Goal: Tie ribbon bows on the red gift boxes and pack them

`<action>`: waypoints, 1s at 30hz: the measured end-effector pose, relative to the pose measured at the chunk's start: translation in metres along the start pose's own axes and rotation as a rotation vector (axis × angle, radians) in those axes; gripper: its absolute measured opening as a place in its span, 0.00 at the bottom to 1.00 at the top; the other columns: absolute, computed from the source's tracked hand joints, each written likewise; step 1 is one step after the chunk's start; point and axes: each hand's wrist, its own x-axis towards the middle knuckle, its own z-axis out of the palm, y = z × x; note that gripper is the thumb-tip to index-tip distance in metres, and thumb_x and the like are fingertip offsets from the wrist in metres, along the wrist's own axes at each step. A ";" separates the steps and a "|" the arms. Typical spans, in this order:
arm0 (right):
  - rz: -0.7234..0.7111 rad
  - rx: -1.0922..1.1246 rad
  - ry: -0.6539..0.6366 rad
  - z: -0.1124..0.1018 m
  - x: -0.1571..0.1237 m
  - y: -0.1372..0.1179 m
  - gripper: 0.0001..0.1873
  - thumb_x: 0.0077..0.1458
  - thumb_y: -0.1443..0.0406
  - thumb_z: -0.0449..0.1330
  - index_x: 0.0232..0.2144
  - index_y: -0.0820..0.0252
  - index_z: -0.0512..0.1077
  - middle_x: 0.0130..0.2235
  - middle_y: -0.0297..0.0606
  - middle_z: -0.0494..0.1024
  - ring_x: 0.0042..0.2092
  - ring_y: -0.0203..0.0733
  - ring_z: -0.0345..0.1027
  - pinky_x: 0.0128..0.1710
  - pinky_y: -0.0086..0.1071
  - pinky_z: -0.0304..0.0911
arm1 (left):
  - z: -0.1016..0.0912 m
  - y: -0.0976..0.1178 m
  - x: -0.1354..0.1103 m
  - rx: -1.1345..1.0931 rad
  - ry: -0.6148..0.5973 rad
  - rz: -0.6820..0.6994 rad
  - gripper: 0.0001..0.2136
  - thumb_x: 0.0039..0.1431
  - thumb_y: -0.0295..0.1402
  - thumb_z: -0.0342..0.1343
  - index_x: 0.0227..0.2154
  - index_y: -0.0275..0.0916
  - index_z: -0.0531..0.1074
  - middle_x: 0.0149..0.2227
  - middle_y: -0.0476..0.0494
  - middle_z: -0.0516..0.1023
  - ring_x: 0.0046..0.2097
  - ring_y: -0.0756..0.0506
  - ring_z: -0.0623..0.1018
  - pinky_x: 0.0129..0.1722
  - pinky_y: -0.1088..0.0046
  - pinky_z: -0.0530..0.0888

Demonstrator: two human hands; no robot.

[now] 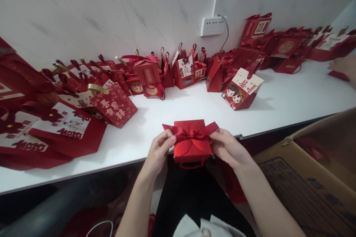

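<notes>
A small red gift box [191, 150] with petal-like folded flaps is at the front edge of the white table, above my lap. Across its top lies a red ribbon [191, 133], tied in the middle, its two ends stretching out sideways. My left hand [160, 151] is closed, thumb and forefinger pinching the ribbon's left end beside the box. At the other side my right hand [228, 148] is closed on the right end, its fingers partly hidden behind the box edge. A red cord handle [191, 165] hangs at the near side of the box.
Many red gift boxes [114, 105] crowd the white table [178, 107] along the tiled wall. One box with cartoon figures [240, 89] stands right of centre. An open cardboard carton [303, 189] is at lower right. Another person's hand [343, 66] shows at far right. A socket strip [213, 26] is on the wall.
</notes>
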 end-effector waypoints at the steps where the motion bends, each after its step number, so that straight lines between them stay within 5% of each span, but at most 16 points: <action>1: 0.001 0.008 0.005 0.000 0.001 0.000 0.14 0.31 0.62 0.73 0.18 0.62 0.73 0.20 0.31 0.71 0.23 0.31 0.60 0.26 0.28 0.56 | 0.000 0.000 0.000 -0.011 -0.005 -0.004 0.17 0.49 0.41 0.60 0.19 0.38 0.58 0.19 0.55 0.55 0.22 0.54 0.54 0.24 0.78 0.55; 8: 0.039 0.055 0.023 -0.003 0.006 -0.004 0.17 0.28 0.64 0.74 0.15 0.62 0.68 0.18 0.28 0.65 0.22 0.29 0.56 0.25 0.27 0.55 | 0.000 -0.005 0.005 -0.054 -0.029 -0.008 0.18 0.47 0.41 0.61 0.19 0.38 0.58 0.19 0.55 0.56 0.22 0.54 0.56 0.23 0.79 0.55; 12: -0.009 -0.073 -0.016 -0.009 0.007 -0.005 0.19 0.33 0.57 0.73 0.19 0.62 0.69 0.20 0.28 0.65 0.24 0.30 0.57 0.27 0.27 0.58 | -0.005 -0.007 0.006 0.062 0.033 0.027 0.18 0.51 0.45 0.57 0.20 0.38 0.59 0.21 0.54 0.59 0.24 0.53 0.59 0.26 0.78 0.59; 16: -0.237 -0.298 -0.037 -0.023 0.005 0.000 0.30 0.31 0.46 0.70 0.34 0.57 0.71 0.37 0.38 0.73 0.40 0.41 0.68 0.38 0.33 0.64 | -0.010 -0.014 -0.011 0.205 0.034 0.189 0.18 0.50 0.47 0.59 0.38 0.41 0.65 0.39 0.46 0.70 0.42 0.46 0.70 0.40 0.72 0.67; 19: -0.325 -0.449 -0.082 -0.031 0.002 0.007 0.41 0.32 0.44 0.68 0.48 0.53 0.65 0.54 0.45 0.67 0.55 0.49 0.61 0.49 0.38 0.62 | -0.009 -0.019 -0.020 0.345 0.015 0.237 0.27 0.48 0.42 0.63 0.49 0.45 0.60 0.54 0.41 0.65 0.56 0.41 0.66 0.52 0.66 0.65; 22: -0.348 -0.582 -0.118 -0.030 -0.010 0.010 0.38 0.45 0.48 0.65 0.55 0.51 0.59 0.60 0.46 0.61 0.59 0.49 0.57 0.55 0.43 0.58 | -0.011 -0.019 -0.011 0.390 0.023 0.216 0.24 0.54 0.39 0.58 0.53 0.45 0.58 0.57 0.39 0.63 0.59 0.42 0.65 0.56 0.62 0.63; 25: -0.306 -0.790 -0.144 -0.020 -0.035 0.003 0.30 0.49 0.56 0.65 0.53 0.53 0.64 0.55 0.44 0.69 0.53 0.48 0.65 0.53 0.44 0.60 | -0.023 -0.012 0.012 0.412 0.282 0.230 0.20 0.56 0.39 0.55 0.50 0.42 0.61 0.56 0.37 0.65 0.57 0.41 0.67 0.55 0.60 0.64; 28: -0.111 -0.883 -0.420 -0.011 -0.057 -0.012 0.12 0.52 0.58 0.62 0.37 0.58 0.76 0.37 0.41 0.79 0.40 0.45 0.72 0.43 0.38 0.66 | -0.037 0.001 0.025 0.472 0.628 0.321 0.16 0.57 0.39 0.53 0.47 0.42 0.64 0.54 0.38 0.67 0.57 0.41 0.67 0.56 0.61 0.63; 30: -0.082 -0.878 -0.411 -0.008 -0.059 -0.021 0.13 0.54 0.57 0.59 0.28 0.60 0.76 0.29 0.39 0.78 0.33 0.41 0.72 0.37 0.34 0.66 | -0.040 0.008 0.024 0.526 0.638 0.368 0.13 0.59 0.40 0.50 0.45 0.42 0.66 0.53 0.40 0.69 0.58 0.42 0.66 0.58 0.63 0.60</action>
